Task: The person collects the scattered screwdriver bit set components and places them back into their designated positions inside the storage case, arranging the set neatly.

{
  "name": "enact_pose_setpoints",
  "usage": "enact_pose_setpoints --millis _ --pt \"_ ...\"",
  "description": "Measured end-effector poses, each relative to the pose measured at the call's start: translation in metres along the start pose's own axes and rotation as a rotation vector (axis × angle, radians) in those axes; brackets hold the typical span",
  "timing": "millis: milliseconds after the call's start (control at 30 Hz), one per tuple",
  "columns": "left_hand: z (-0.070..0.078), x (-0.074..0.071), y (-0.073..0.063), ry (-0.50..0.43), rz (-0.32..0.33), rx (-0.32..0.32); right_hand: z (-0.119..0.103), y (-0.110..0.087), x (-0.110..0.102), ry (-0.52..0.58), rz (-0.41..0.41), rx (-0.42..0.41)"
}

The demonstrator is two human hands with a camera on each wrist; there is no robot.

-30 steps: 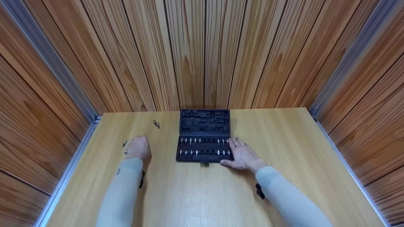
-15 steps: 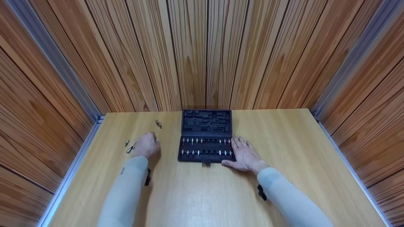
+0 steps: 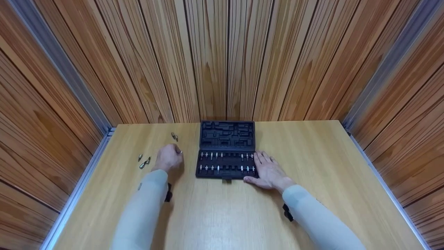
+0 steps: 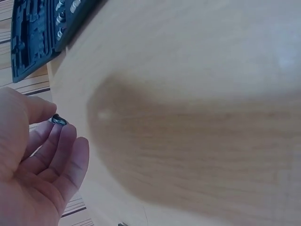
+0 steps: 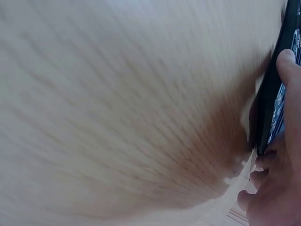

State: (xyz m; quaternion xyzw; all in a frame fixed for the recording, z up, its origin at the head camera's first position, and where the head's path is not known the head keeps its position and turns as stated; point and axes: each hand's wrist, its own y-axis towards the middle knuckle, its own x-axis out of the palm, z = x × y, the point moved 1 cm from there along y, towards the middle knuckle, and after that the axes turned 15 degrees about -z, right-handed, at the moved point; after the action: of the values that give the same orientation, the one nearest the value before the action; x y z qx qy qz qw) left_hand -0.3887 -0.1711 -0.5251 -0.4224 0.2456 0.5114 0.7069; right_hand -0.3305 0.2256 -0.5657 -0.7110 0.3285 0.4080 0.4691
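Note:
My left hand (image 3: 169, 158) is over the table left of the case, pinching a small metal bit socket (image 4: 59, 120) between thumb and fingertips. Only the shiny end of that piece shows; the fingers hide the rest. A black plastic case (image 3: 227, 160) lies unfolded at the middle of the table, its lid (image 3: 227, 133) laid back toward the wall. Two rows of upright bits (image 3: 212, 168) stand in it, with a gap in the middle of each row. Fingers extended, my right hand (image 3: 270, 172) rests against the case's right side, the thumb at its front right corner.
Left of my left hand lie a bit socket (image 3: 140, 157) and, just in front of it, a close pair of bit sockets (image 3: 142, 165). Another pair (image 3: 174, 136) is farther back. Wood-panelled walls (image 3: 211, 62) enclose the table (image 3: 215, 215) behind and at both sides.
My left hand has moved right from beside the loose bit sockets toward the case, carrying one and uncovering the front pair. The right hand stays at the case. The head view shifted slightly.

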Motion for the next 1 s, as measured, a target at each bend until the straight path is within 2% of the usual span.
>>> enact_pose_setpoints --millis 233,400,667,1000 --pt "0.010 0.004 0.003 -0.050 -0.015 -0.021 -0.001 0.000 0.000 -0.002 -0.002 0.005" --pt "0.016 0.005 0.004 -0.137 -0.030 -0.041 -0.002 0.000 0.000 -0.006 -0.002 0.002" --pt "0.027 0.008 0.009 -0.263 -0.057 -0.021 -0.001 0.000 -0.001 0.008 -0.002 0.001" --pt "0.045 0.017 0.014 -0.239 0.015 0.038 0.000 0.001 -0.002 0.021 -0.007 -0.002"
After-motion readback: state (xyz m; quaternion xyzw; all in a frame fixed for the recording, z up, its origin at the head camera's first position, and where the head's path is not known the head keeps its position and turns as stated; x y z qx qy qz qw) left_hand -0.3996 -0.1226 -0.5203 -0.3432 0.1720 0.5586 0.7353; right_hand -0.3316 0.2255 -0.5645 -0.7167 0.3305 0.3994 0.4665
